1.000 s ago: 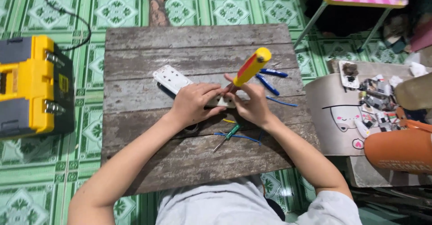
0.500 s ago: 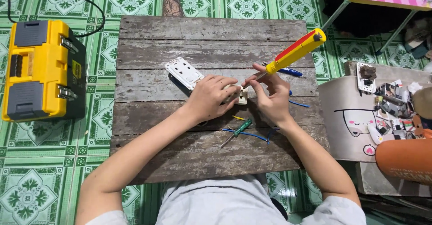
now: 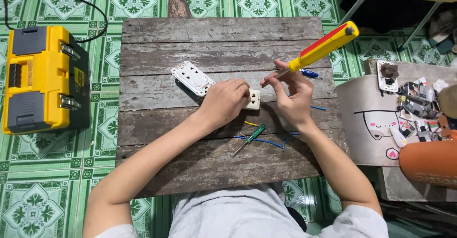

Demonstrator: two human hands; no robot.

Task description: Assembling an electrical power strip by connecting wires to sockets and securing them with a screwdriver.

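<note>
Weathered plank table [image 3: 190, 33], white socket plate [image 3: 193, 77], green screwdriver [image 3: 249, 139], apparently blue wires [image 3: 266, 142]

We wear a light grey short-sleeved shirt [image 3: 238, 214], its sleeves ending near the shoulders, leaving both forearms bare down to the left hand [image 3: 223, 102] and right hand [image 3: 293, 100], without gloves.

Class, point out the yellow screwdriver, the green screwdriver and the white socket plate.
yellow screwdriver [image 3: 323, 47], head view, on its handle.
green screwdriver [image 3: 254, 134], head view, on its handle.
white socket plate [image 3: 193, 77], head view, on its face.
</note>
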